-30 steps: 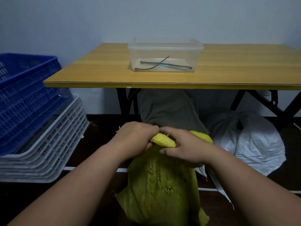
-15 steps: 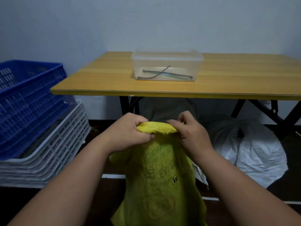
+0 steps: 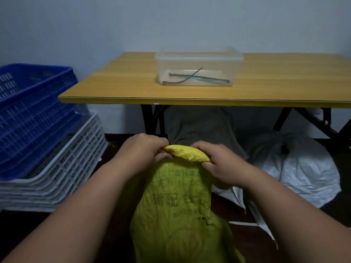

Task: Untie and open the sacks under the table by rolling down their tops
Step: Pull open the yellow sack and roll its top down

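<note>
A yellow-green woven sack [image 3: 178, 209] with faded print stands on the dark floor in front of me. Its top is rolled into a thick yellow roll [image 3: 187, 153]. My left hand [image 3: 144, 150] grips the roll's left end and my right hand [image 3: 216, 164] grips its right end, fingers curled over the fabric. Behind it, under the wooden table [image 3: 266, 90], stands a grey sack [image 3: 199, 126], and to the right lies a white sack [image 3: 303, 168] with its neck bunched shut.
A clear plastic box [image 3: 198, 67] holding a few dark ties sits on the table. A blue crate [image 3: 32, 111] rests on stacked white crates [image 3: 57, 171] at the left. Black table legs [image 3: 150, 118] stand behind the sacks.
Both hands kept hold of the yellow sack's top and turned it over, so the roll is thicker. The right hand has shifted lower and to the right.
</note>
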